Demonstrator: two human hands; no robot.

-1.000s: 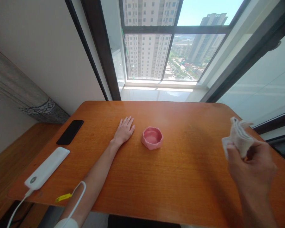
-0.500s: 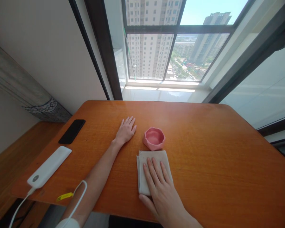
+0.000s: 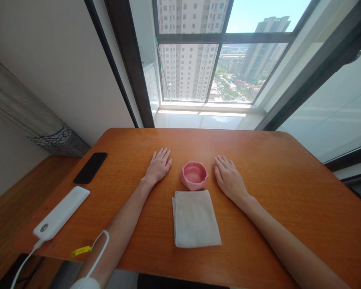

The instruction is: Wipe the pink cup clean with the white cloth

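Note:
A small pink bowl (image 3: 194, 175) stands in the middle of the orange wooden table (image 3: 276, 168). My left hand (image 3: 158, 166) lies flat on the table just left of the bowl, fingers stretched out, holding nothing. My right hand (image 3: 229, 179) lies flat just right of the bowl, fingers also extended and empty. A folded beige cloth (image 3: 195, 218) rests on the table right in front of the bowl, between my forearms, touched by neither hand.
A black phone (image 3: 90, 167) lies at the table's left side. A white power bank (image 3: 61, 212) with a white cable sits nearer the left front edge, beside a yellow tag (image 3: 80, 251). A lower wooden surface (image 3: 6, 204) adjoins at left. A large window stands behind.
My right hand carried the folded cloth in from the right, pressed it flat in front of the bowl, then let go and moved to rest right of the bowl. My left hand stayed put.

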